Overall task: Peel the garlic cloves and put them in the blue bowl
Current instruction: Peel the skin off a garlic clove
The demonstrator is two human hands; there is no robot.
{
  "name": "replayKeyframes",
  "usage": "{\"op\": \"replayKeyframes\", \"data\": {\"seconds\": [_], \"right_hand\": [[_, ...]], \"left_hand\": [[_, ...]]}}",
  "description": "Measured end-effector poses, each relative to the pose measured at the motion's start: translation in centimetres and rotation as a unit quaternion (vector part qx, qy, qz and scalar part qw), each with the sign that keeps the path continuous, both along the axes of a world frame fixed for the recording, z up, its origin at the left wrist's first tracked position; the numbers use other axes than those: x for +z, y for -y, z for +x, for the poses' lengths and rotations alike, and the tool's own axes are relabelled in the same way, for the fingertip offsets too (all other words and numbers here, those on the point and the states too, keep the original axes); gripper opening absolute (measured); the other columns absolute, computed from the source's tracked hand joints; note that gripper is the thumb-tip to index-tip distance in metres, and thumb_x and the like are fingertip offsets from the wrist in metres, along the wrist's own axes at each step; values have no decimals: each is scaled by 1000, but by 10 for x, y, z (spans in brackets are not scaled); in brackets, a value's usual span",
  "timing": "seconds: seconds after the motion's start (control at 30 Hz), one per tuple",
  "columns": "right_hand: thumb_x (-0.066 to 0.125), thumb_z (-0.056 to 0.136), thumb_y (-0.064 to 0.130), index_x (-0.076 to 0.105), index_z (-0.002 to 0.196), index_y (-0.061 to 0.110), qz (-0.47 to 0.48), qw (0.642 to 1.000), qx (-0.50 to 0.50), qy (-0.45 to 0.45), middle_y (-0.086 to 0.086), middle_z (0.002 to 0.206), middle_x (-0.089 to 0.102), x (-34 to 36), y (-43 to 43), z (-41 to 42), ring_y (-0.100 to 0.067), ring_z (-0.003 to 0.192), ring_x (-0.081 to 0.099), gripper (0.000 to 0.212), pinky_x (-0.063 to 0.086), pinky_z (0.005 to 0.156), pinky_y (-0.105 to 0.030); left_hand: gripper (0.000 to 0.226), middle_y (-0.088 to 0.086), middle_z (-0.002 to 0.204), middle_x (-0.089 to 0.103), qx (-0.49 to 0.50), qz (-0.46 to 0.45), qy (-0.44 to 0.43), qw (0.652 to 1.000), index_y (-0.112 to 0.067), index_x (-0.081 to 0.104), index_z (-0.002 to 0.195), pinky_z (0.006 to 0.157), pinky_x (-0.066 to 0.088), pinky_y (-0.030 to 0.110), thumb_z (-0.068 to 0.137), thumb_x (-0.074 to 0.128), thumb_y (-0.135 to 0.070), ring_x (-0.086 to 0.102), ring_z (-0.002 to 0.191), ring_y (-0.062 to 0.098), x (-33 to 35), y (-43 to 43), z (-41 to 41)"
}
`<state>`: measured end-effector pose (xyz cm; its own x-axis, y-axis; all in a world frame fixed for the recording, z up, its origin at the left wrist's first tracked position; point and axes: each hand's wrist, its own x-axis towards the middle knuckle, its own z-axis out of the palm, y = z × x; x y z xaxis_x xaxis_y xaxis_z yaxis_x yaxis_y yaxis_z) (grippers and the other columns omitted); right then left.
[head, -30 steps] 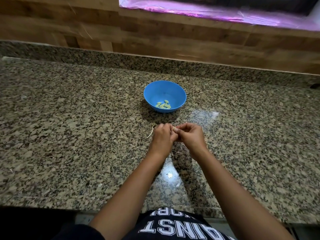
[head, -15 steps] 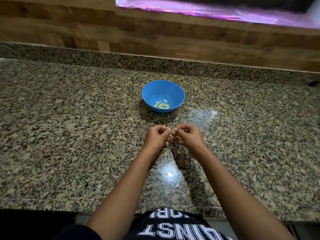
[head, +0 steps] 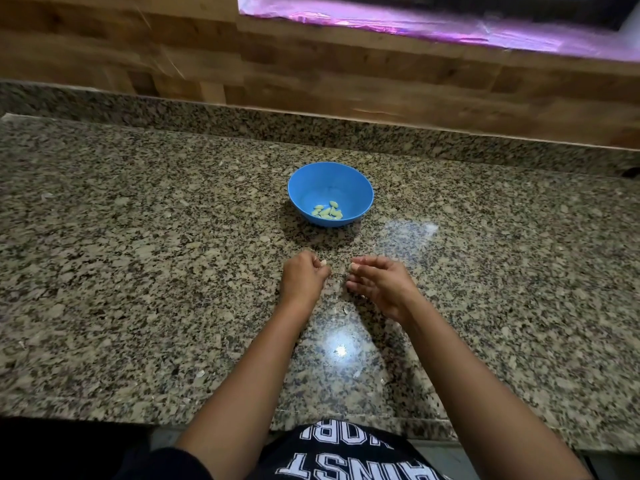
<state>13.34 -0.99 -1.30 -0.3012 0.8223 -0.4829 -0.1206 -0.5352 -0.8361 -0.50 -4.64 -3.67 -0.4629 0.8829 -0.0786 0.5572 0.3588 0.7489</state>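
Head camera looked down on a granite counter (head: 138, 271), and both hands were out over it, apart from each other with a clear gap of stone between them! The left hand (head: 303, 280) had its fingers curled tight, and a small pale clove (head: 323, 263) peeked out, pinched at the fingertips. The right hand (head: 381, 285) hung beside it, fingers loosely bent, thumb and forefinger close together; there was a pale speck at the forefinger tip, but whether that was peel or just a nail, I could not tell. The blue bowl (head: 363, 188) sat just beyond the hands, near the counter's middle and well short of the back edge, with a little heap of peeled cloves (head: 327, 212) resting in its bottom. A lamp glare (head: 339, 348) shone on the stone between the forearms, toward the front edge. A wooden wall (head: 311, 64) ran behind the back edge.
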Motion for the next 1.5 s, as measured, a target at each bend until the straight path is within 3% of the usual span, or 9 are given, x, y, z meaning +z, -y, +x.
{"op": "replayKeyframes", "data": {"seconds": [0.23, 0.4, 0.73, 0.8, 0.9, 1.0, 1.3, 1.37, 1.5], "right_hand": [[58, 85, -1, 59, 82, -2, -24, 999, -18, -10, -12, 74, 61, 1, 0, 5, -19, 62, 61, 3, 58, 61, -29], [54, 88, -1, 61, 82, -5, -24, 999, -7, -23, -13, 71, 61, 5, 8, 3, -19, 63, 59, 10, 57, 60, -28], [59, 86, -1, 60, 82, -2, 125, 980, 65, 141, -12, 71, 66, 6, 25, 13, -17, 58, 65, 4, 56, 58, -27], [60, 88, 4, 62, 80, 4, 194, 939, 94, 266, -14, 75, 67, 0, 20, 17, -24, 66, 65, 9, 56, 65, -35], [59, 88, 3, 63, 81, 8, 300, 838, 143, 433, -9, 83, 66, -10, 16, 19, -23, 77, 63, 10, 54, 72, -35], [53, 79, -8, 56, 77, 7, 379, 762, 186, 491, -5, 82, 60, -19, 18, 19, -22, 77, 57, 16, 48, 67, -32], [60, 69, -11, 55, 74, 0, 530, 627, 231, 522, -20, 74, 58, -35, 17, 20, -31, 70, 52, 13, 30, 60, -31], [58, 73, -10, 56, 76, 0, 517, 650, 201, 520, -18, 79, 60, -39, 22, 18, -30, 74, 52, 10, 37, 61, -33], [55, 88, -1, 62, 80, 3, 247, 889, 39, 383, -7, 78, 63, -29, 23, 19, -16, 70, 57, 12, 43, 57, -23]], "left_hand": [[25, 5, 102, 58, 41, 67, 41, 996, -6, 59, 108, 55, 40, 11, 88, 63, -20, 54, 83, 12, 1, 3, 0], [14, 5, 98, 69, -45, 80, 339, 936, -14, 66, 100, 80, 57, 31, 86, 65, -10, 65, 89, 16, 2, 12, 12], [15, 8, 76, 69, -8, 67, 514, 855, 0, 66, 96, 59, 53, 19, 90, 53, 5, 63, 61, 10, -15, 24, 28], [20, 9, 88, 69, -40, 53, 456, 887, -4, 66, 102, 69, 52, 23, 93, 49, 4, 63, 74, 12, -14, 27, 29], [31, 4, 126, 57, -161, 68, 69, 982, -11, 56, 126, 102, 41, 31, 96, 50, -14, 52, 118, 17, -18, 30, 24], [50, 0, 152, 30, -233, 29, -153, 960, -16, 31, 146, 115, 10, 30, 100, 36, -35, 21, 142, 17, -33, 36, 21], [50, -4, 157, 18, -236, 6, -249, 939, -18, 24, 148, 115, -1, 27, 102, 23, -38, 8, 145, 11, -41, 41, 24], [49, -4, 157, 19, -241, 8, -246, 939, -18, 25, 148, 115, -1, 26, 103, 24, -37, 9, 145, 11, -41, 42, 24], [36, 0, 139, 49, -174, 81, -74, 979, -16, 51, 133, 110, 24, 29, 100, 42, -27, 38, 132, 16, -36, 38, 26]]}}
